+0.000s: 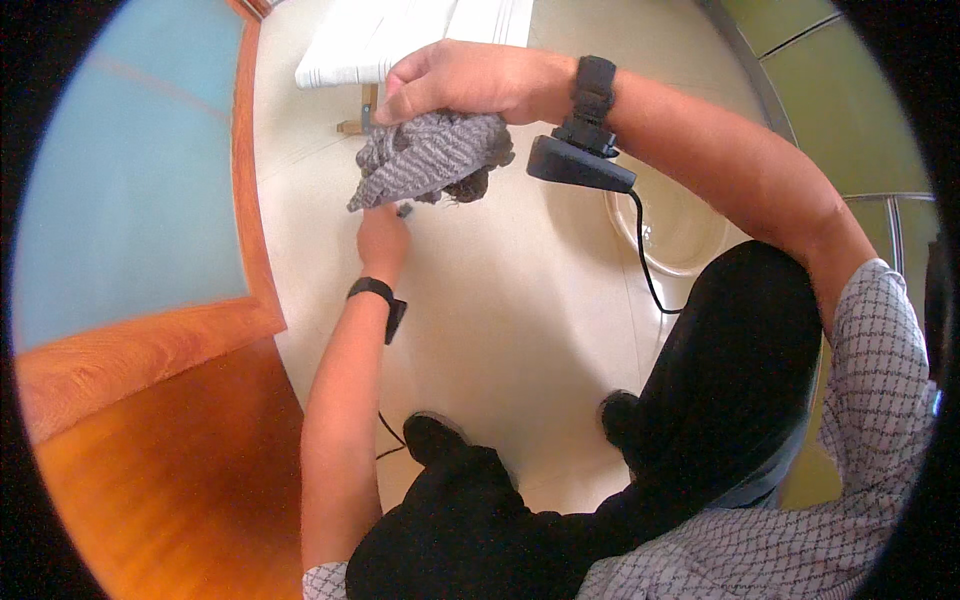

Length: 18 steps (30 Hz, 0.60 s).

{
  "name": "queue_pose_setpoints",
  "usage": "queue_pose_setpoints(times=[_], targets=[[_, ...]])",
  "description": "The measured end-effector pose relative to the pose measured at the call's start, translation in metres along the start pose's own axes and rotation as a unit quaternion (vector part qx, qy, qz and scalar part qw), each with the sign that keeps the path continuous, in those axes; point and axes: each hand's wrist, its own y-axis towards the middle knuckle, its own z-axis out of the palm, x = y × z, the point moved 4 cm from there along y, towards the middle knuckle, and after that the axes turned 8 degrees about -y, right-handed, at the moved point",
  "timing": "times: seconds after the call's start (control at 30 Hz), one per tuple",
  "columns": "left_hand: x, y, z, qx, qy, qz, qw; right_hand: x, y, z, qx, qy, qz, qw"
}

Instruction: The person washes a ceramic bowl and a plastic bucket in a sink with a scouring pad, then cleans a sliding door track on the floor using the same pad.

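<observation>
My right hand (461, 79) is raised near the top of the view, its fingers closed on a bunched grey ribbed cloth (435, 154). Darker tufts hang from the cloth's lower right side. Farther down, my left hand (384, 238) reaches behind the cloth's lower edge. The cloth hides its fingertips, so I cannot tell what they hold. Beside that hand shows a small dark piece (405, 210), too small to make out.
A pale round basin (671, 268) stands on the floor (510, 300) by my right knee. Ahead is a white striped fabric surface (345, 56) with a wooden leg (351, 127). A wood-framed door (255, 311) borders the left, green cabinets (825, 97) the right. Cables hang from both wrist devices.
</observation>
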Motion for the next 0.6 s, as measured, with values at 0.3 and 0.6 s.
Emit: queue_pose_setpoints(times=[0.3,0.6], targets=[[-0.122,-0.024,0.071,0.078,-0.152,0.133,0.976,0.013,0.003,0.009,-0.013,0.068,-0.017,0.997],[-0.134,-0.094,0.06,0.144,-0.08,0.222,0.961,0.005,0.009,0.009,0.027,0.1,0.013,0.995]])
